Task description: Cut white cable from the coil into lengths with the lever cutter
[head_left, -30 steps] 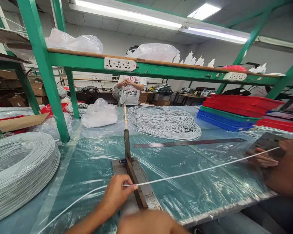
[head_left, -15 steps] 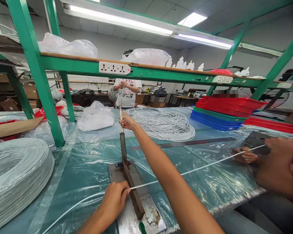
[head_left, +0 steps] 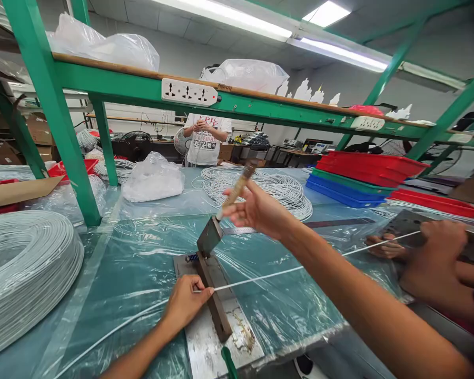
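Observation:
My left hand (head_left: 187,302) pinches a thin white cable (head_left: 256,278) against the dark steel bar (head_left: 215,305) of a hand-lever cutter. The cable crosses the bar and runs taut to the right. The cutter's raised blade arm (head_left: 210,235) leans rightward above the far end of the bar. My right hand (head_left: 256,210) is loosely around the worn lever handle (head_left: 239,190), its fingers partly spread; the handle is blurred. Under the bar lies a metal base plate (head_left: 243,331), with a green piece (head_left: 228,360) at its near end.
At right, a co-worker's hands (head_left: 438,242) are on the cable beside another dark plate. A large cable coil (head_left: 31,279) lies left, a looser coil (head_left: 296,195) behind. A steel ruler (head_left: 332,223), stacked bins (head_left: 363,171) and a plastic bag (head_left: 154,179) are on the table.
The lever handle and blade arm have swung from nearly upright to tilted right, with my right hand moving right and nearer and its grip loosening. My left hand still pinches the cable.

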`<state>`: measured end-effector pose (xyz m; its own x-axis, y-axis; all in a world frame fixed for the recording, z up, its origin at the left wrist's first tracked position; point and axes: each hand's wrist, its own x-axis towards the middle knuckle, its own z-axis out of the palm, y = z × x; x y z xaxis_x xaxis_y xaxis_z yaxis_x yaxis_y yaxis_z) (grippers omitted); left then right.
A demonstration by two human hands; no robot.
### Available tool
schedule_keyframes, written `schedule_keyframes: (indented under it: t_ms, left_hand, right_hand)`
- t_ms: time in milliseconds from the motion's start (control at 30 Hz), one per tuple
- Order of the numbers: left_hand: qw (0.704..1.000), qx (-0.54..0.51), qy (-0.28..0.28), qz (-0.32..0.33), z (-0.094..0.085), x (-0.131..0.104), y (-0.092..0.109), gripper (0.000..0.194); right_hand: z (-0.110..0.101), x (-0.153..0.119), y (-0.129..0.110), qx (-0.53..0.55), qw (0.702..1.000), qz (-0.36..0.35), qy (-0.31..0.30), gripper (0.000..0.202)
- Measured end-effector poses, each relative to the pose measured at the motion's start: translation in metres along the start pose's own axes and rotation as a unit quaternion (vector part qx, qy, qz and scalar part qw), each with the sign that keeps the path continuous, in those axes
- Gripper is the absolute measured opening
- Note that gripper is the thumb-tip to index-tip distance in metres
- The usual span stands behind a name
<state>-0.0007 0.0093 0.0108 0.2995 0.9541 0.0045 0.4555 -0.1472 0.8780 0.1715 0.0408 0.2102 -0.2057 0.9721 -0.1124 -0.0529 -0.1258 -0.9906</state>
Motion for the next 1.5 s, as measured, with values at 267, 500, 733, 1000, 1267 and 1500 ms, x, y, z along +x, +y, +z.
schedule_keyframes:
  t_ms: [267, 500, 733, 1000, 1267, 1500]
  left_hand:
    - [0.999, 0.014, 0.018, -0.023, 0.004, 0.002, -0.003, 0.027]
    - [1.000, 0.019, 0.007, -0.017, 0.005, 0.005, -0.004, 0.026]
    - [1.000, 0.026, 0.006, -0.013, 0.005, 0.004, -0.003, 0.027]
    - [0.999, 0.033, 0.023, -0.016, 0.005, 0.001, 0.001, 0.026]
    - [1.000, 0.021, 0.020, -0.004, 0.005, 0.000, 0.000, 0.027]
    - [1.000, 0.000, 0.005, 0.004, 0.006, 0.003, -0.004, 0.026]
  right_hand:
    - [0.004, -0.126, 0.083, 0.034, 0.989, 0.146, -0.002, 0.046]
    - [0.027, -0.158, 0.113, 0.113, 0.956, 0.254, 0.093, 0.063]
    - [0.031, -0.150, 0.137, 0.066, 0.946, 0.313, 0.050, 0.047]
    - [0.040, -0.160, 0.133, 0.028, 0.965, 0.254, 0.056, 0.059]
    - [0.040, -0.160, 0.135, -0.007, 0.962, 0.263, 0.080, 0.047]
    - [0.039, -0.159, 0.134, -0.009, 0.968, 0.241, 0.065, 0.042]
